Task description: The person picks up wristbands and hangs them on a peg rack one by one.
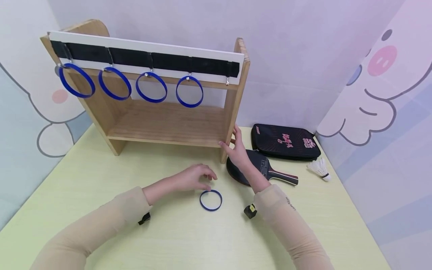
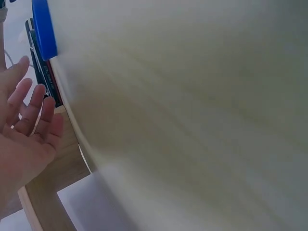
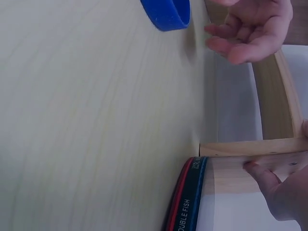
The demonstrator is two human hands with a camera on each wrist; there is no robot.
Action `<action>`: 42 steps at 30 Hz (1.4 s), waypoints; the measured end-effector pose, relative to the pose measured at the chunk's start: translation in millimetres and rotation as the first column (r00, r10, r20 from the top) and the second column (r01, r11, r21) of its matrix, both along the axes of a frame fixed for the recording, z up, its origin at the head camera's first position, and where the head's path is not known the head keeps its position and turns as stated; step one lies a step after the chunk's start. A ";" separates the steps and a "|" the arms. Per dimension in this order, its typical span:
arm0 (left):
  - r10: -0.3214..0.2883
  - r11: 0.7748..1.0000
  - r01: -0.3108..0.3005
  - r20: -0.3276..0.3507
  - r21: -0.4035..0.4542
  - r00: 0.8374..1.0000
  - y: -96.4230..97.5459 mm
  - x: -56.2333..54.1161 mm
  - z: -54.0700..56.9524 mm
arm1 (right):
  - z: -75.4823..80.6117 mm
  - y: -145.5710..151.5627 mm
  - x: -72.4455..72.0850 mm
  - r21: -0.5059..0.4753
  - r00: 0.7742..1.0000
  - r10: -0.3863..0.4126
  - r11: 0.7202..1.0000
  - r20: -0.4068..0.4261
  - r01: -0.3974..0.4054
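Observation:
A blue ring [image 1: 219, 204] lies flat on the table, and my left hand [image 1: 192, 177] hovers at its far edge, thumb tip close by. The fingers of that hand are loosely bent around nothing; the left wrist view shows the same hand [image 2: 29, 130] with its fingers apart. My right hand [image 1: 239, 153] grips the right side panel of a wooden shelf [image 1: 168, 119], thumb at the front edge. In the right wrist view the right hand [image 3: 288, 195] holds the panel from both sides.
Several blue rings hang from hooks on the black strip [image 1: 128, 57] across the shelf's top; the rightmost hook [image 1: 227, 79] carries none. Beside the shelf's right foot lies a table tennis paddle [image 1: 260, 164], with a black case [image 1: 283, 141] behind it and a shuttlecock [image 1: 320, 169] further right.

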State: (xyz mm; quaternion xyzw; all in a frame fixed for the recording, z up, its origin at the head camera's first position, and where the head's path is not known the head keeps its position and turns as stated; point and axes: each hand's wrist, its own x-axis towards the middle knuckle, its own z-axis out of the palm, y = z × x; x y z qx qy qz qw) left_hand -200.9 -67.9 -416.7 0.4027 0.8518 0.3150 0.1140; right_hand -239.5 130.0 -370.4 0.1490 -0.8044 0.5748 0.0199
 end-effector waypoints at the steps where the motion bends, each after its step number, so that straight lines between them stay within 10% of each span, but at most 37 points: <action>1: -0.012 1.000 0.012 0.005 -0.015 1.000 0.8 -0.3 -0.6 | 0.2 0.1 0.0 0.003 1.000 -0.001 1.000 -0.007 0.001; 17: -0.052 0.992 0.055 0.028 -0.117 0.998 11.5 5.6 -7.5 | 0.3 1.6 5.6 0.114 0.988 -0.046 0.991 -0.148 0.063; 27: -0.055 0.992 0.059 0.035 -0.108 0.998 14.6 4.9 -7.5 | -28.9 14.2 -20.1 0.119 0.982 -0.056 0.990 -0.179 0.078; 42: -0.033 0.999 0.032 -0.040 -0.034 0.999 7.2 7.3 17.9 | -29.2 13.2 -18.1 0.112 0.983 -0.063 0.990 -0.171 0.082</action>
